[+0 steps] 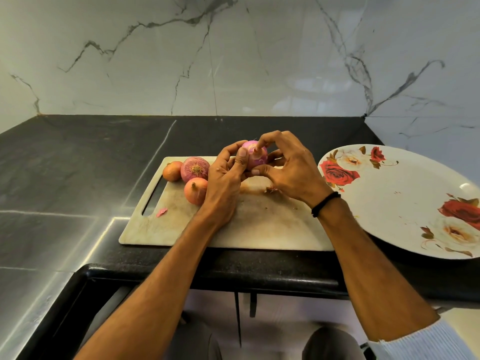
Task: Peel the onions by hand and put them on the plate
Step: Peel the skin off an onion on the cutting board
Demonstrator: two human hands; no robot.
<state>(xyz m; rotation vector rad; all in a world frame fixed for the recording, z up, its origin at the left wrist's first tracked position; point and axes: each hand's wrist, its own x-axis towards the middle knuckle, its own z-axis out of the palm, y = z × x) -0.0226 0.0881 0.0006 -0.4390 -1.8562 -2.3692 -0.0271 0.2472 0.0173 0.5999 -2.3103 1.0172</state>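
Cupping pink, partly peeled onion (255,158) in curled left hand (226,175); pinching its top skin with right hand (291,170); then rightward to white rose-printed plate (402,203), nearest right hand.

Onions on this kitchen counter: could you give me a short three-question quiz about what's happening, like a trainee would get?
1. True or false: no onion lies on the plate yet.
2. How many onions rest on the cutting board, unheld?
3. The held onion is gripped by: A one hand, B both hands, C neither.
Key: 1 true; 2 three; 3 B, the left hand and right hand.
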